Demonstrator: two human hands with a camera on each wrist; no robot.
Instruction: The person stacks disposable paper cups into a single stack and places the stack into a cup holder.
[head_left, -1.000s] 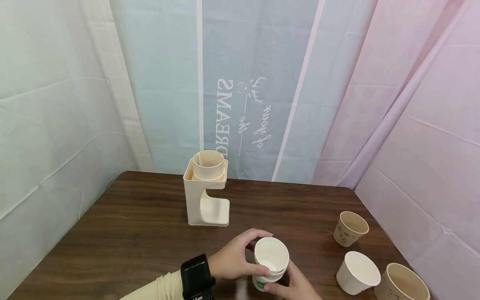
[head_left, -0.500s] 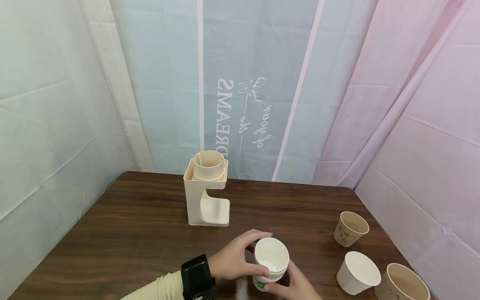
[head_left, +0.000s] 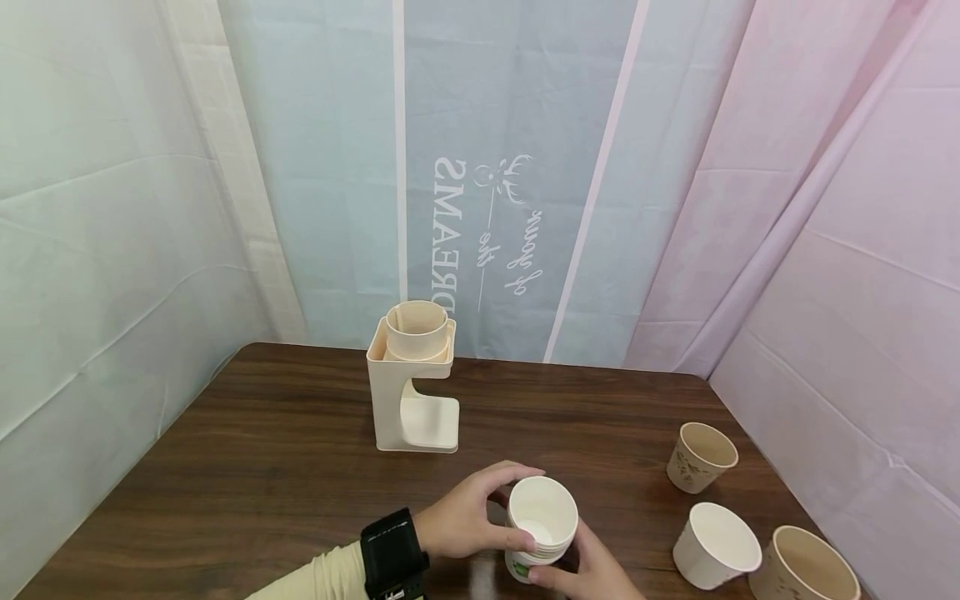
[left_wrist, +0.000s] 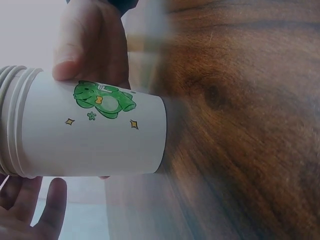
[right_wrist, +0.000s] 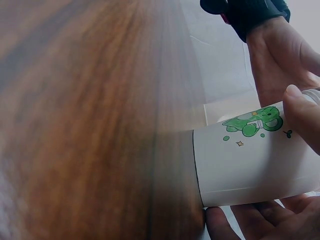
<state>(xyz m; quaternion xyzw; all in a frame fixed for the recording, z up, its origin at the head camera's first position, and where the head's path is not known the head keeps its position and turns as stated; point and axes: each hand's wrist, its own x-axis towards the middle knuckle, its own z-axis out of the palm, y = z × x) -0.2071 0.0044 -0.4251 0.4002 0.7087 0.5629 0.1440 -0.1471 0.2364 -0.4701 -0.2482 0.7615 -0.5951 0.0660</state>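
A stack of white paper cups (head_left: 543,510) stands mouth up near the table's front, their rims layered at the top. My left hand (head_left: 472,512) grips the stack around its rims from the left, thumb in front and fingers at the far side. From the right, my right hand (head_left: 592,571) holds the lower body of the same stack, thumb across the front. In the left wrist view, the outer paper cup (left_wrist: 95,135) shows a green cartoon animal and small yellow stars. Its base is right at the tabletop in both wrist views.
A cream cup dispenser (head_left: 388,400) with a round tube on top stands at the back. Along the right side are a tan patterned paper cup (head_left: 693,467), a white paper tub (head_left: 701,558) and a larger tan tub (head_left: 787,575). Cloth curtains (head_left: 495,100) surround the brown table (head_left: 247,467).
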